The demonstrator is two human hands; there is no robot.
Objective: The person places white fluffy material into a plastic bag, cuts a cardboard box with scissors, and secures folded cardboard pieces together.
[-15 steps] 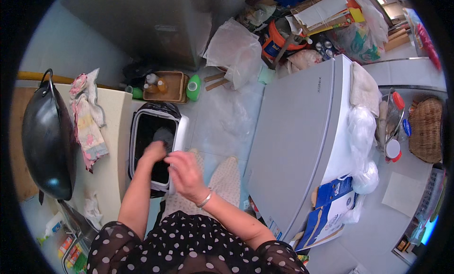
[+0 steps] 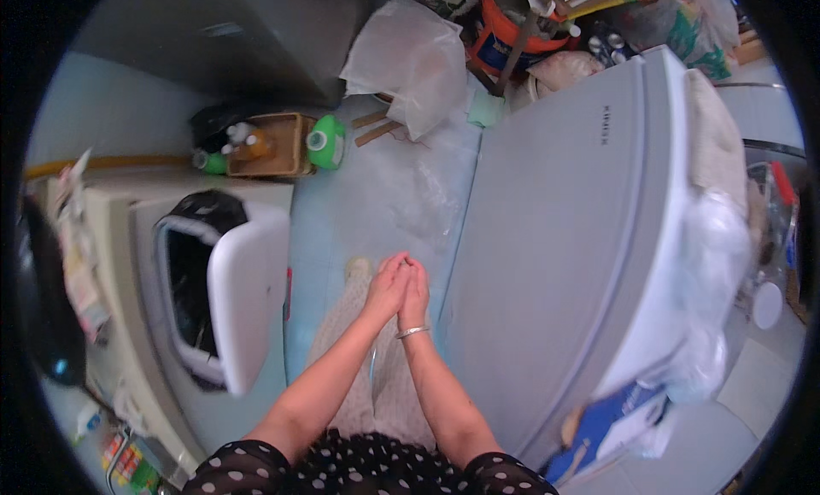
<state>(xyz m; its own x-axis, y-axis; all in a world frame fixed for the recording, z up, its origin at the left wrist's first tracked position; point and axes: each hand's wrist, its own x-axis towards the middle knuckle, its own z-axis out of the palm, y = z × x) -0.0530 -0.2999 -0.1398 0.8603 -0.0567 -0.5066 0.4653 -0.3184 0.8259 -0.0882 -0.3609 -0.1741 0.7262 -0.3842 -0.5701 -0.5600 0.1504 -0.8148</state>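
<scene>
1. Clock directions run from the hands, twelve at the top of the view.
2. The left hand (image 2: 388, 290) and the right hand (image 2: 415, 292) meet at the middle, pressed together with fingers pointing to twelve. The fingers look nearly straight; whether either hand has hold of anything between the palms, I cannot tell.
3. A silver bracelet (image 2: 412, 332) circles the right wrist, at six. Pale trousers (image 2: 337, 333) show below and beside the forearms.
4. At nine, apart from the hands, is the bin (image 2: 192, 290), set against the pale cabinet. A black liner (image 2: 207, 206) bunches over its rim, and its white lid (image 2: 249, 298) stands open on the side facing the hands.
5. At about two to three stands the grey fridge (image 2: 547, 230).
6. Toward eleven, a green jug (image 2: 325, 142) sits just beside a tan basket (image 2: 295, 145) containing bottles (image 2: 260, 143).
7. Farther off, near twelve, lies a translucent plastic bag (image 2: 410, 59); toward one, an orange bucket (image 2: 491, 46).
8. At nine, beyond the bin, a dark wok (image 2: 47, 298) shows at the view's edge.
</scene>
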